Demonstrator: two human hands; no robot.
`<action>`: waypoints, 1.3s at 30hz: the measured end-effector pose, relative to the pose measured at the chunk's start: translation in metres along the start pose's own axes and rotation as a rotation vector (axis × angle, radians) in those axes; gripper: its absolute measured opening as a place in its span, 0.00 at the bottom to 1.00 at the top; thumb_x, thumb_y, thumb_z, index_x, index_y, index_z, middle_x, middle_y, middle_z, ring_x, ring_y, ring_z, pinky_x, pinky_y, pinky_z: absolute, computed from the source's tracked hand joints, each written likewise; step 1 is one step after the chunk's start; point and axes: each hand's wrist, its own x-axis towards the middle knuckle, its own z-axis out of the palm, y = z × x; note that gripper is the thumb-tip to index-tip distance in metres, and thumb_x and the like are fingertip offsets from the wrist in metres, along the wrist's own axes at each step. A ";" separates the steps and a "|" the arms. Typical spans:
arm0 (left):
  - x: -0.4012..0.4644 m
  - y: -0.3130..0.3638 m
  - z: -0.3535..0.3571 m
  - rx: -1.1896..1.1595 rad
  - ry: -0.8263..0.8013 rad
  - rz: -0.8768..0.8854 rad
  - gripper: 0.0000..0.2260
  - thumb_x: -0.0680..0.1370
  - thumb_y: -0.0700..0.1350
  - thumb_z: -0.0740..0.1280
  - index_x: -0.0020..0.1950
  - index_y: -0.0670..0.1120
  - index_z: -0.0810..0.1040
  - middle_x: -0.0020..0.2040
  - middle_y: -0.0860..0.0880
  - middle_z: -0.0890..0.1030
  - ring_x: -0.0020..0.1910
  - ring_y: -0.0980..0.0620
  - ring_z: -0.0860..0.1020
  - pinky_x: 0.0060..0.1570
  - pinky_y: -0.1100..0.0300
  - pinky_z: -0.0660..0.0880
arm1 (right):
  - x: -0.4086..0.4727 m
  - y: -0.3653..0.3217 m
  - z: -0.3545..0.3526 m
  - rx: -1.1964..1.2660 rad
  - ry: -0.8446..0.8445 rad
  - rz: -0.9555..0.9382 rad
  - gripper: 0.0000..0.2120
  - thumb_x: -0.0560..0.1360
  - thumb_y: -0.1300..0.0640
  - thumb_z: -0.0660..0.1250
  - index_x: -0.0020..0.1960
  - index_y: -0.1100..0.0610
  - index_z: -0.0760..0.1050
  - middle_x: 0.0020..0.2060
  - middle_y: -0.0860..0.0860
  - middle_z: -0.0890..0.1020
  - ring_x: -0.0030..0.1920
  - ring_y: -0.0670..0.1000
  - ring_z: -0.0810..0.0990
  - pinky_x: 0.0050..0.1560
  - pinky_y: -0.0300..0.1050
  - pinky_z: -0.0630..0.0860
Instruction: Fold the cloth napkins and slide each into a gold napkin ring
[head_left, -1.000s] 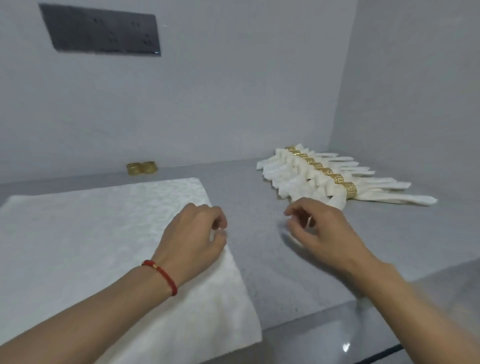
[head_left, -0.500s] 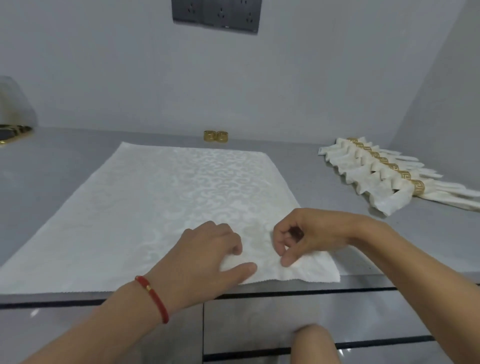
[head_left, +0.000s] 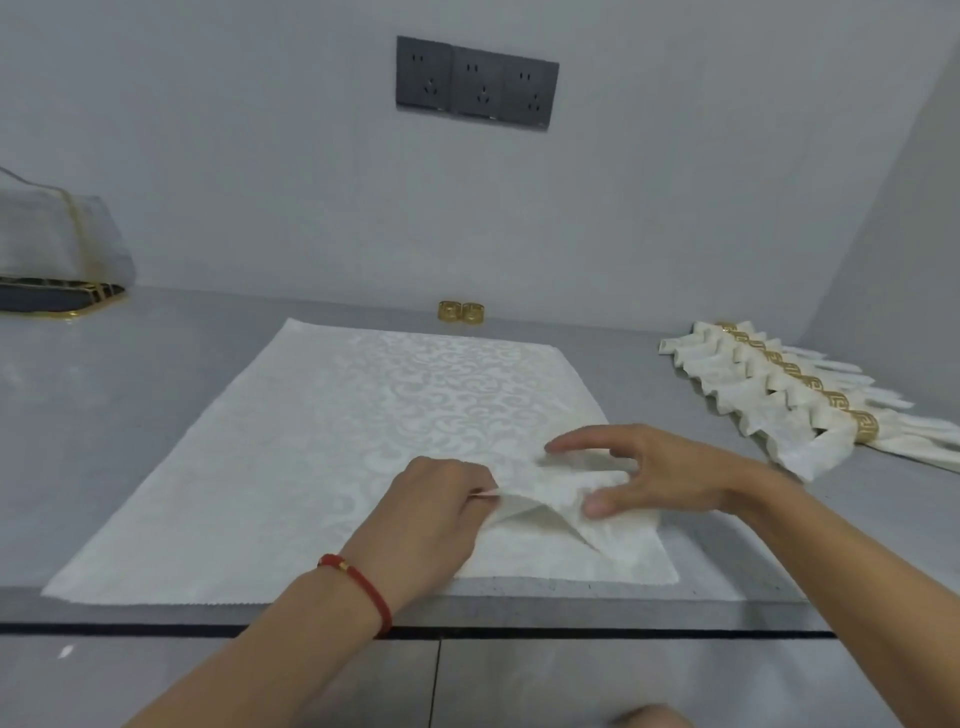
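- Lying flat on the counter (head_left: 156, 415), napkin (head_left: 322, 467) just in front of the two loose gold rings (head_left: 461, 312)
- Pinching a raised pleat near the napkin's front right corner with left hand (head_left: 431, 525)
- Pressing spread right hand (head_left: 660, 478) on the gathered fold
- Looking light, limp, likely slippery; probably needing pinches at fold edges

Grey countertop (head_left: 156, 415), dark triple wall socket (head_left: 477, 82), gold-trimmed covered tray (head_left: 52, 260) far left, red wrist cord (head_left: 363, 587)
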 end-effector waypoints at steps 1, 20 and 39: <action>-0.001 -0.001 -0.001 -0.001 0.034 0.008 0.11 0.81 0.41 0.61 0.40 0.49 0.76 0.34 0.55 0.76 0.35 0.56 0.74 0.34 0.66 0.66 | -0.002 0.005 0.000 0.047 -0.003 0.022 0.25 0.72 0.42 0.77 0.68 0.37 0.77 0.68 0.30 0.74 0.70 0.30 0.67 0.70 0.34 0.63; 0.010 -0.035 -0.061 -0.176 -0.140 -0.175 0.18 0.79 0.48 0.65 0.31 0.43 0.68 0.28 0.53 0.68 0.28 0.56 0.66 0.34 0.63 0.63 | -0.037 -0.006 0.006 0.259 0.366 -0.017 0.06 0.75 0.50 0.75 0.52 0.45 0.84 0.40 0.45 0.84 0.39 0.45 0.79 0.45 0.41 0.72; 0.187 -0.112 -0.035 0.656 0.016 -0.278 0.12 0.82 0.50 0.53 0.43 0.47 0.68 0.47 0.48 0.76 0.44 0.47 0.72 0.44 0.55 0.68 | 0.135 0.045 -0.045 -0.251 0.608 0.365 0.22 0.82 0.38 0.58 0.36 0.51 0.70 0.34 0.49 0.77 0.40 0.55 0.78 0.37 0.47 0.68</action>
